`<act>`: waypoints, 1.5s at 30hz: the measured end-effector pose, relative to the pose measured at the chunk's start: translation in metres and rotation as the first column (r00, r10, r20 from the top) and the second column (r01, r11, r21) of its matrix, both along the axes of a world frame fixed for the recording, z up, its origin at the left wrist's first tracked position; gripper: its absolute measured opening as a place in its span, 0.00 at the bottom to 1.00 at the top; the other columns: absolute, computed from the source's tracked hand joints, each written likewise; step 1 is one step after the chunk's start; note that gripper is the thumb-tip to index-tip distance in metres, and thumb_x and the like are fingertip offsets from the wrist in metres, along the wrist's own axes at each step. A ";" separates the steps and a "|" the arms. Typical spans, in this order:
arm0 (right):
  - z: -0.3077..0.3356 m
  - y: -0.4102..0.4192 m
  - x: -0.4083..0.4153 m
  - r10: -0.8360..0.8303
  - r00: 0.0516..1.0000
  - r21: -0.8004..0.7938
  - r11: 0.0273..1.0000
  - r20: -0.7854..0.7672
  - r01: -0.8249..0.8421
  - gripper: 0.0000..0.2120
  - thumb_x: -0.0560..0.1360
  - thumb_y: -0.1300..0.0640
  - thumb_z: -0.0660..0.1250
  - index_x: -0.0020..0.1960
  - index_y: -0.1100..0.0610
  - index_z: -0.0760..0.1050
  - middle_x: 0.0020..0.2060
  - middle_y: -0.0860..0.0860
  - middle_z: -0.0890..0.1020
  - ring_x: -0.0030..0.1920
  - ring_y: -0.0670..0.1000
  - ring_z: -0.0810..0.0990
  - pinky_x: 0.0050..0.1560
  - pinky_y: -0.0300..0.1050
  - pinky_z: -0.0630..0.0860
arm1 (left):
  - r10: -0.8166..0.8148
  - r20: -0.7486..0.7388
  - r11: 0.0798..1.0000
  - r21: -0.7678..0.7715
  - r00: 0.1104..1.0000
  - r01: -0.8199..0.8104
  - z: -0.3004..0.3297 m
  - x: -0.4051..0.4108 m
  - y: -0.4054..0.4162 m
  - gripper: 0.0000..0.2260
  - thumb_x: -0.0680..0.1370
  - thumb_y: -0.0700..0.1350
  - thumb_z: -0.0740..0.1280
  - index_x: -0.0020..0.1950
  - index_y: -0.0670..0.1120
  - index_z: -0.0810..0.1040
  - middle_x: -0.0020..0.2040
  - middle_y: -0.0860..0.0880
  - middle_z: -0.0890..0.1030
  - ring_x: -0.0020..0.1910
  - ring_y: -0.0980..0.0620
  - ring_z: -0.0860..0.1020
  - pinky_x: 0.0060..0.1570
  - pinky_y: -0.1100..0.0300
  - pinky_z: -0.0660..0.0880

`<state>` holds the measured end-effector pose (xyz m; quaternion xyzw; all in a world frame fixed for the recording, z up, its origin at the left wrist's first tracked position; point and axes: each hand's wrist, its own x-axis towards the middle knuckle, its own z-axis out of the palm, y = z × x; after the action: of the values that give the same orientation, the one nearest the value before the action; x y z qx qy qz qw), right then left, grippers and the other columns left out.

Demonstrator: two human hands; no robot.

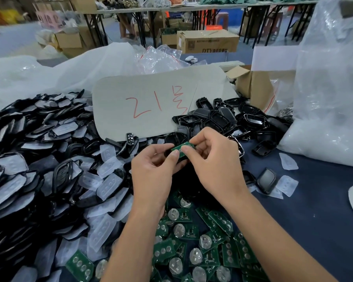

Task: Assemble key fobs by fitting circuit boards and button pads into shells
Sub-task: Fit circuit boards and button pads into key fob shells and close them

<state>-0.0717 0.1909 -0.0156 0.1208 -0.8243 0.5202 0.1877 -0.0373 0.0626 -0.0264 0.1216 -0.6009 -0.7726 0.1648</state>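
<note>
Both hands meet above the middle of the table. My left hand (154,169) holds a black fob shell (170,152) from below, its thumb lying on a small green circuit board (181,148). My right hand (214,159) pinches the same board from the right, against the shell. Most of the shell is hidden by my fingers. Below my wrists lies a heap of loose green circuit boards (192,241) with round battery clips. A big pile of black shells with translucent button pads (39,169) fills the left side. Empty black shell halves (228,119) are heaped behind my hands.
A grey card marked in red (151,102) leans behind the work spot. An open cardboard box (259,86) and a large clear plastic bag (330,98) stand at the right. Loose pads and a grey fob (266,179) lie on the blue tabletop (314,200).
</note>
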 end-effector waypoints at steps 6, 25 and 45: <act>0.003 0.000 0.000 0.041 0.999 0.033 0.999 0.028 -0.042 0.09 0.74 0.55 0.78 0.42 0.51 0.78 0.29 0.46 0.79 0.31 0.44 0.77 0.33 0.33 0.71 | 0.035 -0.004 0.999 -0.004 0.999 -0.035 0.001 0.001 0.000 0.06 0.77 0.32 0.73 0.47 0.43 0.85 0.45 0.37 0.85 0.47 0.45 0.87 0.47 0.53 0.85; 0.006 0.013 -0.006 0.061 0.995 0.080 0.995 0.076 -0.067 0.10 0.74 0.50 0.78 0.43 0.51 0.78 0.27 0.47 0.79 0.28 0.44 0.75 0.32 0.32 0.68 | -0.006 0.022 1.000 0.005 1.000 0.005 0.009 0.003 -0.004 0.04 0.75 0.33 0.75 0.49 0.39 0.84 0.42 0.38 0.80 0.35 0.45 0.85 0.41 0.57 0.84; 0.004 0.013 -0.006 0.242 0.954 -0.287 0.940 0.179 -0.184 0.10 0.75 0.64 0.77 0.50 0.56 0.78 0.41 0.57 0.83 0.31 0.52 0.83 0.27 0.45 0.78 | -0.073 -0.010 0.993 0.097 0.997 0.073 0.011 0.005 -0.007 0.07 0.77 0.31 0.72 0.50 0.41 0.83 0.42 0.42 0.87 0.37 0.45 0.85 0.41 0.60 0.82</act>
<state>-0.0775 0.2040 -0.0120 0.1272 -0.7438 0.6539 0.0558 -0.0327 0.0561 -0.0158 0.1051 -0.5661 -0.8068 0.1321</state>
